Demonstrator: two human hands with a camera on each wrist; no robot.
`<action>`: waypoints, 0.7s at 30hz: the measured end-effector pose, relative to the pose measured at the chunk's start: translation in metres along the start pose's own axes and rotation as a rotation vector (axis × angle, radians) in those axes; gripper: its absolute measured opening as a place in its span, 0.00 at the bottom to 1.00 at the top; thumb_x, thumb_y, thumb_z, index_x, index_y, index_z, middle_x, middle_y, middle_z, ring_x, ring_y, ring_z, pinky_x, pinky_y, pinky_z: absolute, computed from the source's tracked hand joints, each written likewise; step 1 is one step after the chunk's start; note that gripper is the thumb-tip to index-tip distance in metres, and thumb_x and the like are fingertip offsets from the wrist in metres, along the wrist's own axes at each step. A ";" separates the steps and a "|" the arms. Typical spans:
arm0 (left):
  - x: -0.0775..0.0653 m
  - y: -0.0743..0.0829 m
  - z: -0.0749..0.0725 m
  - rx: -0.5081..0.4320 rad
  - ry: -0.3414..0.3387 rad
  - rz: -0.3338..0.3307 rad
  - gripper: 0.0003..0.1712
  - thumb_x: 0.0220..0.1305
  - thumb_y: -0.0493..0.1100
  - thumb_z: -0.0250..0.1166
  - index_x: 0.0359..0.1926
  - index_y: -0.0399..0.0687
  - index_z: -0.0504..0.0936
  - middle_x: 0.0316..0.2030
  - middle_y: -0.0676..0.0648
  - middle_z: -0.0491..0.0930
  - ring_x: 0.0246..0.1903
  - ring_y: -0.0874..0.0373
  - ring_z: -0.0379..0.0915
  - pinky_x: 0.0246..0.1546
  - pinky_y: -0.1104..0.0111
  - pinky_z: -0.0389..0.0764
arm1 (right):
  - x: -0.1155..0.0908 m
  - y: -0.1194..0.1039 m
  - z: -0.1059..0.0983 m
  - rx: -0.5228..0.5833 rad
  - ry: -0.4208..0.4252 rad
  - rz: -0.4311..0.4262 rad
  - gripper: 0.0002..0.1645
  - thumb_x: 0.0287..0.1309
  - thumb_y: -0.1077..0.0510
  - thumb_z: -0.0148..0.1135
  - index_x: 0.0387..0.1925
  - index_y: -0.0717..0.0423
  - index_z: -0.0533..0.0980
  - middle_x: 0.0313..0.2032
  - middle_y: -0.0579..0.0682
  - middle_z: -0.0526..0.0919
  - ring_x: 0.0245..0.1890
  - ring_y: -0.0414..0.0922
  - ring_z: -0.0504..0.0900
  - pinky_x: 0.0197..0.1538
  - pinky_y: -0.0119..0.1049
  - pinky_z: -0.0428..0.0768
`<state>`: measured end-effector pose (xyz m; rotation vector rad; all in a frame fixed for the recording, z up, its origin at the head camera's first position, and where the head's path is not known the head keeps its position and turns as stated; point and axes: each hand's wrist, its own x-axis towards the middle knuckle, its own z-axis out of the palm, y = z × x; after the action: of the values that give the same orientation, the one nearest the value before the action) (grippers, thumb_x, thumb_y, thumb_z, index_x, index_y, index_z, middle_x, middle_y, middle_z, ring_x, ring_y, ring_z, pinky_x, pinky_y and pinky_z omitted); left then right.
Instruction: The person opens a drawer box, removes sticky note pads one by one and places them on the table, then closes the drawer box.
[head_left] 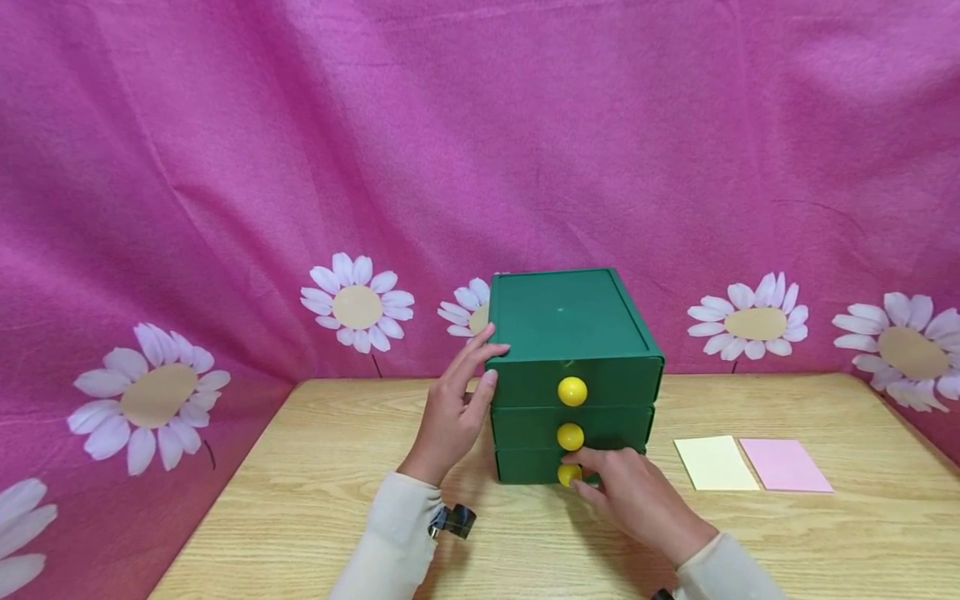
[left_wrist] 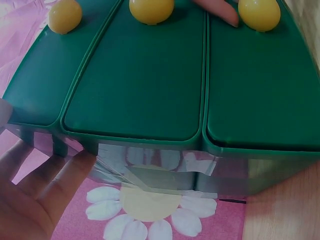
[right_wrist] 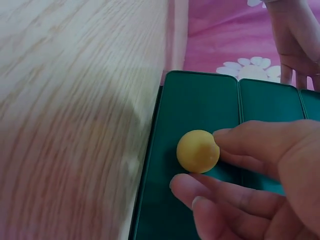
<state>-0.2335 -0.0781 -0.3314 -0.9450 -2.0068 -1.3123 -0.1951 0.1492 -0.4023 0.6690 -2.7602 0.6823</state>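
A green three-drawer box [head_left: 570, 317] stands on the table with its drawers closed. Each drawer front carries a round yellow knob, one above the other. At the lowest yellow knob [right_wrist: 197, 151], my right hand [head_left: 633, 496] has its thumb and fingers curled around it, fingertips right at its edge. My left hand [head_left: 450, 417] rests against the left side of the box near its top front corner, fingers fairly straight. In the left wrist view, that hand's fingers [left_wrist: 70, 175] lie along the box's shiny, see-through side.
Right of the box, a pale yellow paper pad [head_left: 716, 463] and a pink paper pad [head_left: 785, 465] lie side by side on the wooden table [head_left: 300, 500]. A pink cloth [head_left: 480, 150] with white daisies hangs behind and at both sides.
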 end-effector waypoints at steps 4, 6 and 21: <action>0.001 0.006 -0.001 0.007 -0.003 -0.008 0.17 0.68 0.28 0.54 0.56 0.36 0.76 0.66 0.36 0.67 0.62 0.44 0.67 0.29 0.72 0.81 | 0.000 0.000 0.002 0.003 -0.014 0.009 0.11 0.53 0.57 0.70 0.40 0.48 0.84 0.35 0.40 0.86 0.33 0.36 0.83 0.36 0.35 0.81; 0.001 0.006 -0.001 0.009 -0.002 -0.010 0.17 0.68 0.28 0.54 0.56 0.36 0.76 0.66 0.36 0.67 0.62 0.43 0.67 0.30 0.71 0.82 | 0.001 0.000 0.003 0.007 -0.020 0.011 0.10 0.53 0.58 0.70 0.40 0.48 0.84 0.35 0.40 0.86 0.33 0.36 0.82 0.36 0.35 0.81; 0.000 0.004 -0.001 0.011 -0.003 -0.029 0.18 0.68 0.29 0.54 0.57 0.39 0.76 0.67 0.39 0.66 0.58 0.50 0.72 0.32 0.67 0.84 | -0.003 0.003 0.006 -0.049 -0.016 -0.133 0.15 0.54 0.61 0.69 0.46 0.50 0.82 0.35 0.41 0.85 0.32 0.38 0.79 0.33 0.38 0.80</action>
<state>-0.2299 -0.0778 -0.3288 -0.9161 -2.0357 -1.3145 -0.1942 0.1498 -0.4094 0.8420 -2.7071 0.5810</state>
